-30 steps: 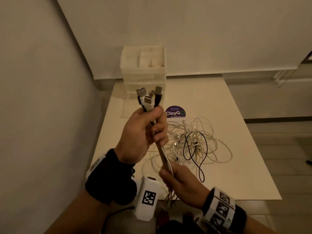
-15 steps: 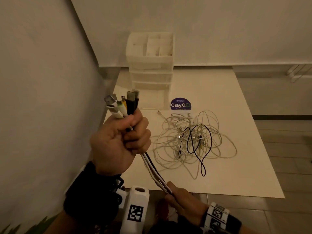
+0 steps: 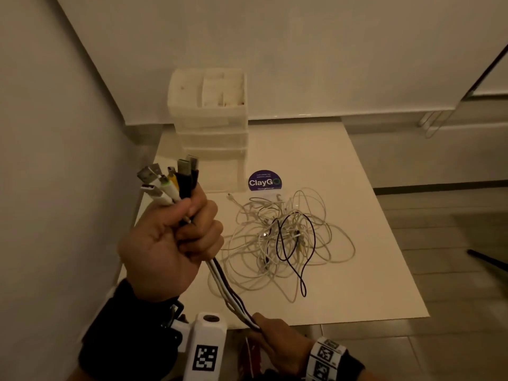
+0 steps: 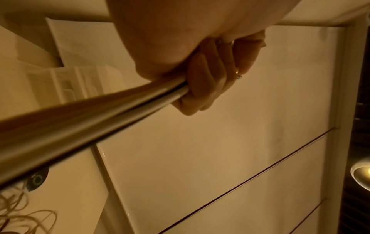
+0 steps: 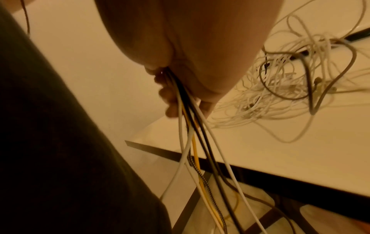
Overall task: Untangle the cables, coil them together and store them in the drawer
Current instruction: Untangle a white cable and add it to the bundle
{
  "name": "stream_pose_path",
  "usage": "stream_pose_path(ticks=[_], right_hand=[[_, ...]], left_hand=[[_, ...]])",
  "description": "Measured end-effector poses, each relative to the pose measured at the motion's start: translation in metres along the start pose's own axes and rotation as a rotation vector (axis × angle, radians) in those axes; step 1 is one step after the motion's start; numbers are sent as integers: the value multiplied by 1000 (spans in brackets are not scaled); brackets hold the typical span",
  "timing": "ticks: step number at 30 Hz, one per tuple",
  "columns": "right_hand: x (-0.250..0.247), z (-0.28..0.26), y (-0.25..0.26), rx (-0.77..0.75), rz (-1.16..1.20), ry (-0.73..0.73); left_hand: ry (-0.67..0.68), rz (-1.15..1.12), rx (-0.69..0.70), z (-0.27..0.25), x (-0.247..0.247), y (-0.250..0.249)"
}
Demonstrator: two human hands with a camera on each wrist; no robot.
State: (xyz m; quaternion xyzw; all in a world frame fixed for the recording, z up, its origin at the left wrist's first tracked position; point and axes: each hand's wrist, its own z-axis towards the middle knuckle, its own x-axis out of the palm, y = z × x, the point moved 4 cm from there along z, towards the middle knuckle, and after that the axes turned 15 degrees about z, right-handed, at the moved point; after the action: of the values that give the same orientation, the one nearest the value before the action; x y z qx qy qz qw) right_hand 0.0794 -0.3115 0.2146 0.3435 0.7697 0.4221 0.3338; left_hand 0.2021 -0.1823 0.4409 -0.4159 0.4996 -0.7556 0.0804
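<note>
My left hand (image 3: 176,243) is raised in a fist round a bundle of cables (image 3: 228,292), white, black and yellow. Their plug ends (image 3: 170,180) fan out above the fist. The bundle runs down and right into my right hand (image 3: 275,342), which grips it near the table's front edge. In the right wrist view the cables (image 5: 192,126) pass out of that hand (image 5: 176,88) and hang below the table. In the left wrist view my fingers (image 4: 208,79) wrap the taut bundle (image 4: 100,118). A tangle of white and black cables (image 3: 286,237) lies on the white table (image 3: 371,284). The white drawer unit (image 3: 211,127) stands at the back.
A wall runs close along the left side. A round purple ClayGo sticker (image 3: 264,181) lies in front of the drawer unit. A tiled floor lies right of the table, with a dark rod (image 3: 486,259) on it.
My left hand has moved left with the plug ends. My right hand has slid down the bundle to the table's front edge, drawing the cables straight between the hands.
</note>
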Motion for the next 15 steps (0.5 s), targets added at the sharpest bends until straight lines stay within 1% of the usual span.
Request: stream_pose_path(ticks=[2, 4, 7, 8, 10, 13, 14, 15], right_hand=[[-12, -10, -7, 6, -1, -7], [-35, -29, -14, 10, 24, -35], [-88, -53, -22, 43, 12, -173], [-105, -54, -27, 60, -48, -213], [-134, -49, -41, 145, -229, -300], [-159, -31, -58, 238, -340, -440], [-161, -25, -57, 241, -388, -446], [-159, -18, -52, 225, -453, -416]], left_hand=[[1, -24, -13, 5, -1, 3], [4, -88, -19, 10, -3, 3], [-12, -129, -32, 12, -5, 5], [-19, -124, -30, 12, -5, 7], [-23, -120, -31, 13, -2, 12], [-16, -161, -41, 15, 1, 18], [-16, -177, -43, 17, 2, 20], [-19, -187, -46, 18, 3, 21]])
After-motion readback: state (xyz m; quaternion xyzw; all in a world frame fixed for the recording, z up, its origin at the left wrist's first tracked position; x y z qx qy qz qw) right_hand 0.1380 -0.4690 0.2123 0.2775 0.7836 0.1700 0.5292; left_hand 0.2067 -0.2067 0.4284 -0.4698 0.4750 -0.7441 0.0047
